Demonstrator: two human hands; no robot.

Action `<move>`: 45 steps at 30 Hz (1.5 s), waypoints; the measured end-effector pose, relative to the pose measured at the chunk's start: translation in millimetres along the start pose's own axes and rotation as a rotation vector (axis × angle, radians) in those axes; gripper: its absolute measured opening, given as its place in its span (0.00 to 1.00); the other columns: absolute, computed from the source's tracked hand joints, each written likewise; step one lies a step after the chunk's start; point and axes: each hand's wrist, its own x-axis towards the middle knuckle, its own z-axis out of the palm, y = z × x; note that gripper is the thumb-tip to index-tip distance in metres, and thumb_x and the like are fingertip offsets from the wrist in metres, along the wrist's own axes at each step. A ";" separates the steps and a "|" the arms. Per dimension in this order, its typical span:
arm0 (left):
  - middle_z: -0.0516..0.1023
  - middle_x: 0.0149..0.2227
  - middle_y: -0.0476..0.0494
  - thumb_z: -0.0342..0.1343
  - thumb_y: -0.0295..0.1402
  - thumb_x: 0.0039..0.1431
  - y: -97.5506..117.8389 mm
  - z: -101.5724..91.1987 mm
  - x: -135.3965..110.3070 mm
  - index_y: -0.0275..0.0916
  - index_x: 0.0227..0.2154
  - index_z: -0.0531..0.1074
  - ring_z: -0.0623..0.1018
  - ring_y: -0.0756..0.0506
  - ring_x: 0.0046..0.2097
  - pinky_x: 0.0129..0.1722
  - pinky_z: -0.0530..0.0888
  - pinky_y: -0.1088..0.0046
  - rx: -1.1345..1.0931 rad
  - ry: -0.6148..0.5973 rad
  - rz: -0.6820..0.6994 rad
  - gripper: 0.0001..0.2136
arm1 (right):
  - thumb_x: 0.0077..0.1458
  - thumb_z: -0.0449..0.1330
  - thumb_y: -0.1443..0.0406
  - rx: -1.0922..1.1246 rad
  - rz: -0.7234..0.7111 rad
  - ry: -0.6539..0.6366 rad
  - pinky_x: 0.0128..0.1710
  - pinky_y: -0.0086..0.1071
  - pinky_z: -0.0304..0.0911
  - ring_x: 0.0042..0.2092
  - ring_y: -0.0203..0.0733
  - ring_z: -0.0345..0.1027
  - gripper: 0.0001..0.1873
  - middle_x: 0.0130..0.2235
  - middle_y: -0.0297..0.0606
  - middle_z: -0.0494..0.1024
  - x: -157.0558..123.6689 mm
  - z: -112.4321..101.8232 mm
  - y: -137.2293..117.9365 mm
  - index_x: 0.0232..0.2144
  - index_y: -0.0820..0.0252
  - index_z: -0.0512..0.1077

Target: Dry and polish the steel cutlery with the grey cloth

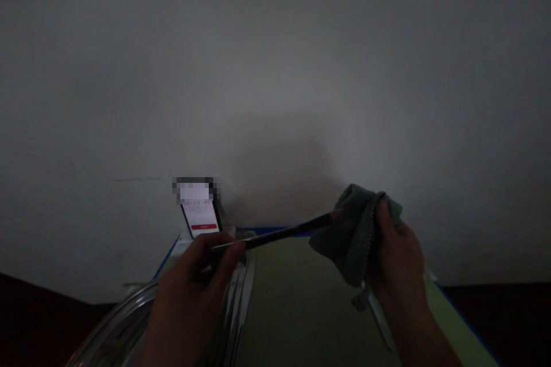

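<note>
My left hand [196, 287] is closed, pinching one end of a long, slim metal table knife [279, 235] between thumb and fingers. The knife slants up to the right, and its far end goes into a grey-green cloth [350, 235] with a stitched edge. My right hand [398, 264] is closed on this cloth, bunched about the knife's end; the tip is hidden inside. Beneath my left hand, several similar knives [241, 298] lie side by side on the table. A thin, pale object [379, 321] shows below my right hand; its kind is unclear in the dim light.
A lit phone [201, 218] leans upright near the wall at the table's back left. A shiny round bowl [138, 298] with long items inside stands at the lower left. The pale green table [297, 304] has a blue edge, and a plain wall [275, 69] rises behind it.
</note>
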 end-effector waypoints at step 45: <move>0.78 0.25 0.53 0.48 0.37 0.57 24.5 19.0 -18.7 0.43 0.25 0.72 0.78 0.49 0.29 0.27 0.74 0.81 0.068 -0.357 0.326 0.11 | 0.45 0.62 0.56 -0.198 0.071 -0.605 0.28 0.26 0.62 0.28 0.33 0.65 0.13 0.27 0.32 0.74 -46.0 20.3 20.9 0.28 0.61 0.72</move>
